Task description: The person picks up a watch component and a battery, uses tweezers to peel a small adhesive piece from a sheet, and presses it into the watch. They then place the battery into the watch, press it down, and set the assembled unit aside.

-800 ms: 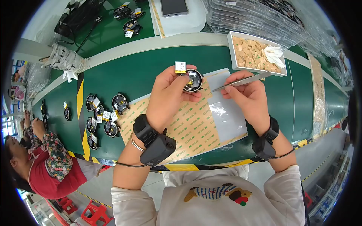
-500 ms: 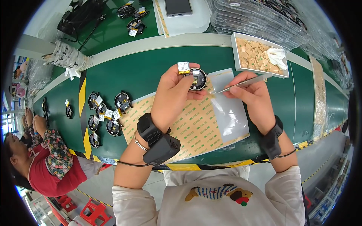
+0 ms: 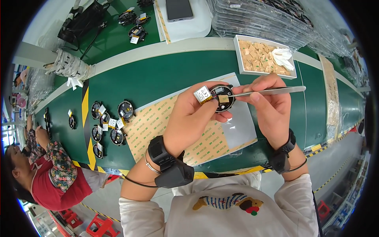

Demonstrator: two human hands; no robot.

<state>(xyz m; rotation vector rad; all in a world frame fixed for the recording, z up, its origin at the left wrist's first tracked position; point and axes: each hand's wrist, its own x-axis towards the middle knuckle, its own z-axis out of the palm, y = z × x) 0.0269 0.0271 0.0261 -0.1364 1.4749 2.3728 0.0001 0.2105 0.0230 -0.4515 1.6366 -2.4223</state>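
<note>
Between the thumb and fingers of my left hand (image 3: 192,114) is a round black watch case (image 3: 226,91), its open inside facing up. A small silver battery (image 3: 202,94) hangs out of its left side. A little tan square (image 3: 223,98) lies inside the case. My right hand (image 3: 272,104) pinches steel tweezers (image 3: 276,91), whose tips reach the case near the square; whether they grip it I cannot tell. Below my hands a tan printed adhesive sheet (image 3: 154,122) on white backing lies on the green table.
Several similar watch cases (image 3: 117,135) with batteries sit to the left, beside yellow-black tape (image 3: 85,114). A white box (image 3: 241,68) of tan pieces stands at the back right, near stacked clear trays (image 3: 244,23). A phone (image 3: 179,10) lies farther back. A co-worker (image 3: 51,170) sits at left.
My right hand has brought the tweezers left to the watch case, and they now lie flatter. My left hand has moved slightly right and down with the case; a tan square now shows inside it.
</note>
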